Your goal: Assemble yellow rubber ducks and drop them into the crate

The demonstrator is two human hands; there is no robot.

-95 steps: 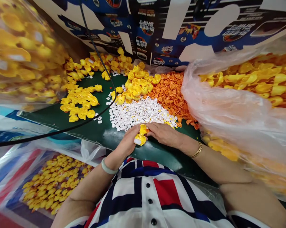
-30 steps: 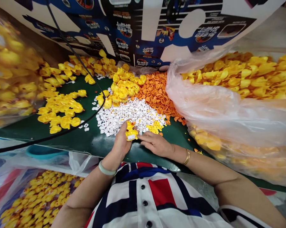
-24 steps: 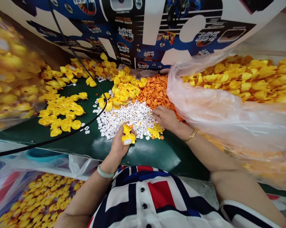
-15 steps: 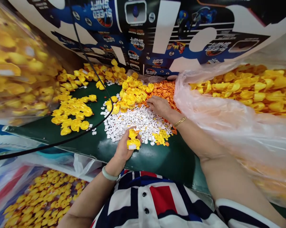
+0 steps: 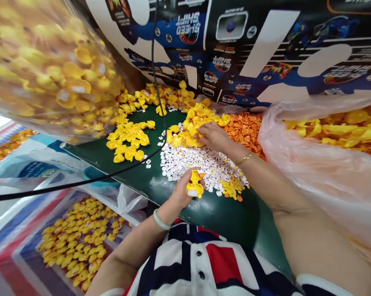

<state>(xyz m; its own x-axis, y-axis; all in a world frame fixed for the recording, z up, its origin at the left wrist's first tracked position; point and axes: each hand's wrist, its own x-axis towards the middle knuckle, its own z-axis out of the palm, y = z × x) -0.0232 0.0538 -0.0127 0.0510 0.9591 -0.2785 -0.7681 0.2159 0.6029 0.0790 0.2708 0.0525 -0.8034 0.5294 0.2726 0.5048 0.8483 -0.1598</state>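
In my left hand is a yellow plastic duck half-shell, hollow side up, with an orange beak piece and a white patch at its lower end. My fingers close around it over the green tabletop. My right hand reaches to the heap of yellow duck shells, its bent fingertips against the heap's right side; what they grip, if anything, is hidden. Below that hand spread small white eye pieces. Orange beak pieces lie behind it, and small yellow pieces are nearer me.
A clear bag of yellow shells bulges at the left, and another bag lies at the right. Joined yellow shells lie on the table's left. A black cable crosses in front. Printed cardboard stands behind. Finished-looking ducks fill a lower container.
My right hand has moved from the edge of the orange and white pieces onto the yellow heap. My left hand still holds the duck half-shell. The whole view has swung to the left.
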